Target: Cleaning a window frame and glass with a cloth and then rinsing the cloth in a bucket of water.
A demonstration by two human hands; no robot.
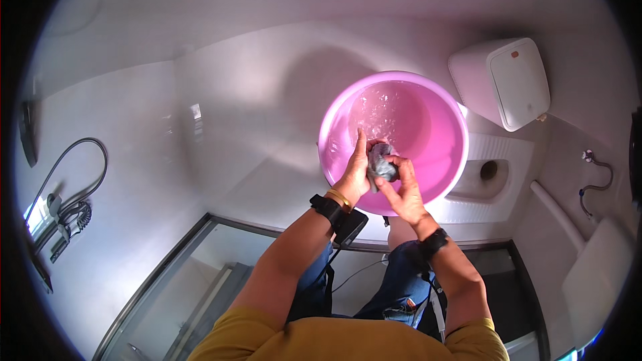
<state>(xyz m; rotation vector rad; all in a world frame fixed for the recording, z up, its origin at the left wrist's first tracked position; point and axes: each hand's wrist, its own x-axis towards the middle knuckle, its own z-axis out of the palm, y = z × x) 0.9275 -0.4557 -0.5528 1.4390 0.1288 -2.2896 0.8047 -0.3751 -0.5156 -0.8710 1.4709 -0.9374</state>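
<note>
A large pink plastic basin (449, 125) holding water is before me, with bright ripples on the water's surface. Over its near part, a bunched wet grey cloth (382, 163) is held between both hands. My left hand (355, 170) cups the cloth from the left, thumb pointing up. The fingers of my right hand (405, 193) press on the cloth from the right. Dark bands circle both wrists, and a gold-coloured bangle is on the left one.
Right of the basin are a squat toilet (519, 160) and a white lidded bin (521, 85). A hose with a valve (604, 185) and a white cistern (597, 281) are at the far right. A shower hose (103, 160) hangs at left. A dark-framed threshold (241, 223) runs near my legs.
</note>
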